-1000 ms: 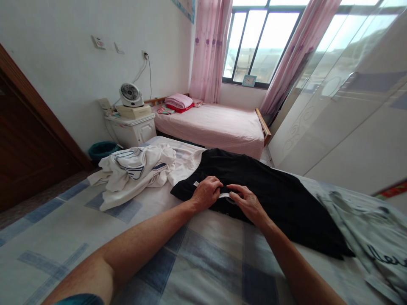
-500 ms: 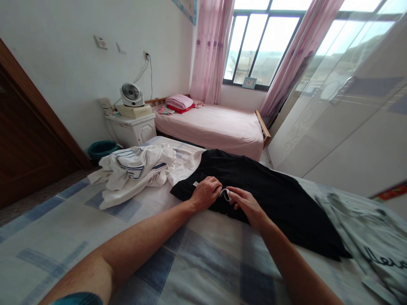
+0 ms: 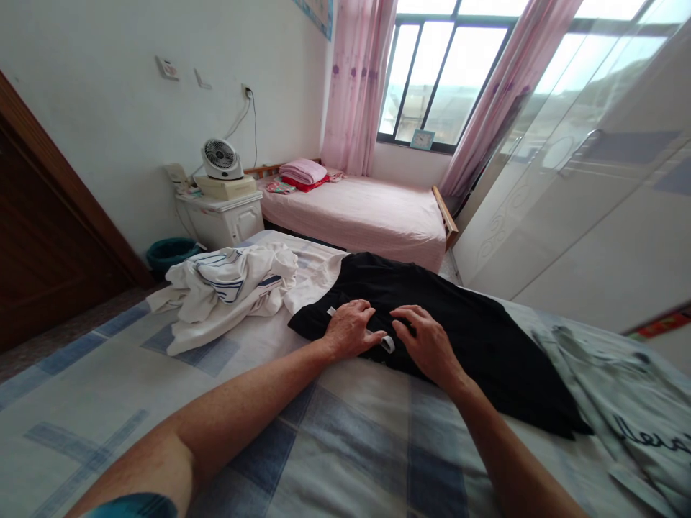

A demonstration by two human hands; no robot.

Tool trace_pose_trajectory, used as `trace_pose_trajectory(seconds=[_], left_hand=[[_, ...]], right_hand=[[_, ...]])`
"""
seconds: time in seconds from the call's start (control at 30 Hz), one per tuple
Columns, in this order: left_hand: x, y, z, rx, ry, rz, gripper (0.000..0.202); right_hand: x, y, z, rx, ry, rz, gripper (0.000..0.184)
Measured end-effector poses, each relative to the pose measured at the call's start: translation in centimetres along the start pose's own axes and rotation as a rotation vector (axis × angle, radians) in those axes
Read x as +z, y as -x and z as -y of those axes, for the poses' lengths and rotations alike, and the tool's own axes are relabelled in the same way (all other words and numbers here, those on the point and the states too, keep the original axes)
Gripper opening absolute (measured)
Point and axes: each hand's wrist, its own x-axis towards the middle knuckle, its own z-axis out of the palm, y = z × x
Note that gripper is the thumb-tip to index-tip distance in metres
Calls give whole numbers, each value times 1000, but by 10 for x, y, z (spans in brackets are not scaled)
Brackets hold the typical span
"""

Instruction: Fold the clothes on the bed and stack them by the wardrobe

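A black garment (image 3: 458, 324) lies spread across the bed, with a small white loop like a tape or drawstring (image 3: 387, 344) standing up from its near side. My left hand (image 3: 350, 329) rests on the garment, thumb stretched out to touch the loop's left end, fingers apart from the thumb. Just right of the loop, my right hand (image 3: 426, 342) hovers over the black cloth, fingers curved and apart, nothing in them. A small white tag (image 3: 331, 311) shows beside my left hand.
A crumpled white garment (image 3: 232, 288) lies to the left. At the right is a pale green garment (image 3: 631, 403) with dark lettering. Underneath is a blue-and-white checked sheet (image 3: 345, 446). Beyond stand a pink bed (image 3: 367, 208), a fan (image 3: 221, 158) on a white nightstand (image 3: 227, 219) and a wardrobe (image 3: 583, 216).
My right hand has let go of the white loop and drawn a little to the right, its fingers opening. My left hand stays in place, its thumb now stretched toward the loop.
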Motion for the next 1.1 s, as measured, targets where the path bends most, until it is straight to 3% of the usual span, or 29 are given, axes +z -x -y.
trace_pose_trajectory(seconds=[0.07,0.17,0.23,0.4,0.53,0.63,0.73,0.83,0.97,1.1], left_hand=[[1,0,0,1,-10,8,50],[2,0,0,-26,-35,18,57],[3,0,0,-49,-49,36,61],[3,1,-3,-70,-68,111,63],[1,0,-2,-79,-39,149,63],[-13,-15,14,-102,74,181,52],[-33,-50,44,-145,122,79,36],[-46,-90,82,-313,12,64,32],[-43,-123,121,-426,-37,118,23],[-25,-139,137,-466,-3,139,24]], right_hand=[[3,1,0,-39,73,61,29],[6,1,-8,63,177,149,29],[6,2,-11,76,207,132,30],[12,6,5,-70,186,105,30],[8,4,5,36,256,141,33],[-12,-5,-31,185,282,90,33],[-43,-20,-92,355,258,-19,36],[-69,-36,-156,524,277,-42,42],[-84,-49,-217,682,290,-83,46],[-84,-56,-254,788,282,-88,43]])
